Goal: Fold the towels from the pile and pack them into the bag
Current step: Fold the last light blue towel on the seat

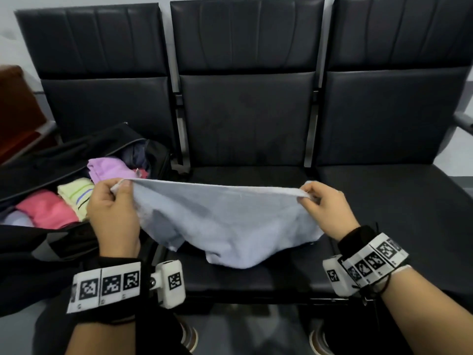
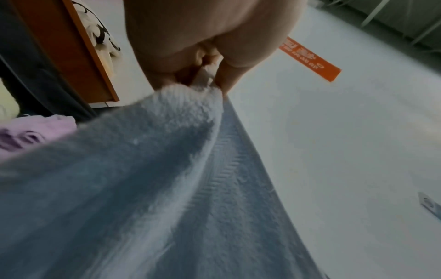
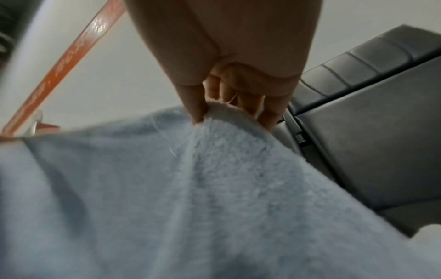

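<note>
A pale blue towel [image 1: 225,221] is stretched between my two hands above the middle seat, its lower part sagging onto the seat cushion. My left hand [image 1: 120,187] pinches its left top corner, seen close in the left wrist view on the towel [image 2: 143,179]. My right hand [image 1: 308,194] pinches the right top corner, and the right wrist view shows the thumb and fingers [image 3: 269,113] closed on the towel [image 3: 190,188]. An open black bag [image 1: 76,152] lies on the left seat with folded towels inside: purple [image 1: 110,166], yellow-striped [image 1: 76,194] and pink [image 1: 46,210].
A row of three dark padded seats [image 1: 245,119] with backrests stands in front of me. The right seat [image 1: 399,190] carries nothing. A brown chair [image 1: 18,108] is at the far left. A pale floor and an orange sign [image 2: 310,60] show in the wrist views.
</note>
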